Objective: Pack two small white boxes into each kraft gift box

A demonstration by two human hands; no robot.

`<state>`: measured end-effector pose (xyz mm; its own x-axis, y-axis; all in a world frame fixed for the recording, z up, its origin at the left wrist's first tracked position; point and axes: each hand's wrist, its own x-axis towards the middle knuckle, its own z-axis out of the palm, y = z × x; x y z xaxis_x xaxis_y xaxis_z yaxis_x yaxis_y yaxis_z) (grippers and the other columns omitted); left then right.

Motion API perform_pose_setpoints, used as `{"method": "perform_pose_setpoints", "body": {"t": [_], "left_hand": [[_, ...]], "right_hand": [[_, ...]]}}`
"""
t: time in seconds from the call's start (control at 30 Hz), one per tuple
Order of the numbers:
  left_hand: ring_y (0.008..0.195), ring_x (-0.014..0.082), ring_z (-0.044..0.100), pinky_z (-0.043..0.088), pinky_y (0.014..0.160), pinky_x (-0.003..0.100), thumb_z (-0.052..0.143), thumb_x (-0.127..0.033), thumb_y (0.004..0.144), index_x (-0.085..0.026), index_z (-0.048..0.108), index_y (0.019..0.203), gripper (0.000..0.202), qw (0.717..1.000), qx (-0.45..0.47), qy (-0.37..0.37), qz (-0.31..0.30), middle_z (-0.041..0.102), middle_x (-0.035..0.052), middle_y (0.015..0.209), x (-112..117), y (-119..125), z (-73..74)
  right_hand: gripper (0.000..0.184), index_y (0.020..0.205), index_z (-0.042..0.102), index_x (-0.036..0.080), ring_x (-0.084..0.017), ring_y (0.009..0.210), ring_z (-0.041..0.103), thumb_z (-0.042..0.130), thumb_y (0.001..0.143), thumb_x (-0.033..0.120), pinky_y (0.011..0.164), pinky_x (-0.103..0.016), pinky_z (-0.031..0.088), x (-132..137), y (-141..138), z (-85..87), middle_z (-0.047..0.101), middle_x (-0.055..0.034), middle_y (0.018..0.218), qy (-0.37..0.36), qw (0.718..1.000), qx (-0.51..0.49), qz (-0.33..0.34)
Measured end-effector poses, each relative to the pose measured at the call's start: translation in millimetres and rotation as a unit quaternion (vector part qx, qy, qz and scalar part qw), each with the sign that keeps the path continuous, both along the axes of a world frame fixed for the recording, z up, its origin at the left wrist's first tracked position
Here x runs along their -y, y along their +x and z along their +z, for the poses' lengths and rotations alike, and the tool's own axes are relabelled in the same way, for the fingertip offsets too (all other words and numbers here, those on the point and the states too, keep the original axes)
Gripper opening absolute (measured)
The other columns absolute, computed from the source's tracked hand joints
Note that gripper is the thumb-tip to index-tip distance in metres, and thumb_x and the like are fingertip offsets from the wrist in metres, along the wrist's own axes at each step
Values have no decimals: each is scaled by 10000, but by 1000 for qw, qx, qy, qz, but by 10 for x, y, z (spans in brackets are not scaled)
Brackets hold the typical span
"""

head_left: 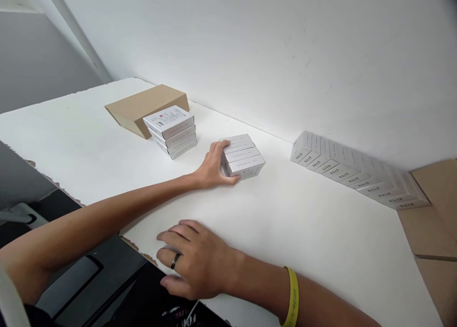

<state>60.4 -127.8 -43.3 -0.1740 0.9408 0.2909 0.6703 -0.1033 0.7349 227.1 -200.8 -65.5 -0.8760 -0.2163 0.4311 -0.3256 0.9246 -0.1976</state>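
My left hand (213, 167) is closed around a group of several small white boxes (244, 153) standing on edge, side by side, on the white table. Its thumb presses the near end and the fingers wrap the far end. Close to the table's front edge is my right hand (202, 258), palm down, wearing a dark ring, its fingers loosely bent and apart with nothing visible in them. A stack of several similar white boxes (172, 129) lies flat left of my left hand, the lower ones slightly offset.
Behind the stack lies a brown cardboard box (150, 101). A long row of white boxes (342, 167) stands along the wall on the right. Brown cartons (433, 222) sit beyond the table's right edge. The table's front edge (139, 251) is chipped.
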Motion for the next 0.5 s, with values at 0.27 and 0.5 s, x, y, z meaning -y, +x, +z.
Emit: {"method": "perform_pose_setpoints", "body": {"t": [0.27, 0.5], "left_hand": [[1315, 352, 522, 492, 1144, 579, 898, -431, 581, -327, 378, 1365, 946, 998, 50, 32, 16, 437, 120, 1423, 8, 18, -56], [1125, 286, 648, 581, 962, 444, 907, -488, 686, -270, 407, 1285, 810, 905, 373, -100, 179, 631, 88, 1180, -375, -56, 384]], "right_hand": [[370, 1204, 625, 163, -232, 1237, 510, 561, 1008, 471, 1172, -385, 373, -5, 3, -11, 578, -109, 1432, -6, 1000, 18, 8], [353, 1166, 631, 163, -237, 1221, 509, 569, 998, 467, 1177, -389, 378, 4, -3, -12, 592, -119, 1406, -4, 1000, 10, 8]]}}
